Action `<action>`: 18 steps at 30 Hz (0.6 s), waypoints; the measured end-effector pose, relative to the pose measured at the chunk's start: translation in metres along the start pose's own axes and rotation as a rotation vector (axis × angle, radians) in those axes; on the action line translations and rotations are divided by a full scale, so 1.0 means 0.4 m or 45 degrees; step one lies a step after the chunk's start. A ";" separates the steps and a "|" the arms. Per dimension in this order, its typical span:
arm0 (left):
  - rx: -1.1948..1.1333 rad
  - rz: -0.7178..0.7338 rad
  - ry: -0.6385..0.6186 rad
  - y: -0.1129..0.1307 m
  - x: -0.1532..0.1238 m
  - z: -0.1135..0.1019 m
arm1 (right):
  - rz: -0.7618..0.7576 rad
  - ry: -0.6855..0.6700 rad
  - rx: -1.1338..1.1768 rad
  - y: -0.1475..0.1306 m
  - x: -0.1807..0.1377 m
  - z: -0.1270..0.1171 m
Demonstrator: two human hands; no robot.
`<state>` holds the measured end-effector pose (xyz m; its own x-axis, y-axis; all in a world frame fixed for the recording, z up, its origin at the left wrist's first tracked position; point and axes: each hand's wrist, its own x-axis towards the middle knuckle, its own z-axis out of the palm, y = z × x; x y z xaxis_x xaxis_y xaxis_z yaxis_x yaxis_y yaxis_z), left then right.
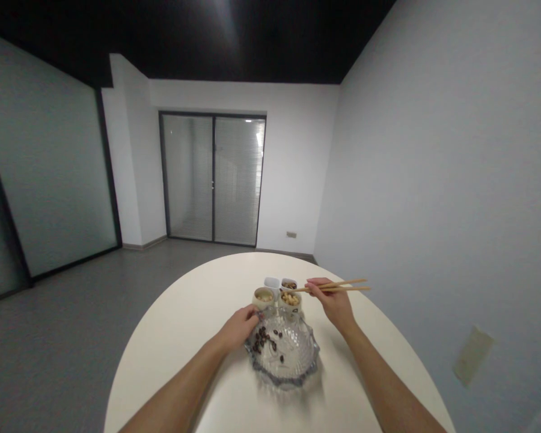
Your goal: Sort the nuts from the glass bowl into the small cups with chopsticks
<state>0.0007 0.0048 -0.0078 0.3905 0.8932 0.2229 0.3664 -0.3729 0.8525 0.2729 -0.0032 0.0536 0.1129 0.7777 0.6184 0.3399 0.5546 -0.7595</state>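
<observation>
Right hand [332, 299] closed around chopsticks [354, 288], left hand [238, 328] half-curled at the glass bowl [300, 352] (grip unclear)

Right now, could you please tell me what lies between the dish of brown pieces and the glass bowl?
In the head view, a cup of yellowish pieces stands between the dish and the glass bowl, with chopsticks at its rim.
</observation>
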 end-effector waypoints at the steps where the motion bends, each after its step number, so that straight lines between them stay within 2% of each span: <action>1: 0.009 0.002 0.001 0.001 0.000 0.000 | -0.015 0.025 -0.023 0.006 0.002 0.009; 5: 0.016 0.002 0.003 0.003 0.000 -0.002 | -0.084 0.072 -0.101 0.026 0.002 0.047; 9: 0.021 -0.014 0.004 0.004 0.000 -0.003 | -0.120 0.040 -0.130 0.035 0.001 0.071; 18: -0.001 -0.021 0.008 0.004 0.000 -0.004 | -0.099 -0.018 -0.110 0.051 -0.005 0.078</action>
<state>-0.0002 0.0044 -0.0056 0.3789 0.9008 0.2121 0.3722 -0.3581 0.8563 0.2505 0.0160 0.0306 0.0702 0.7377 0.6715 0.4263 0.5864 -0.6888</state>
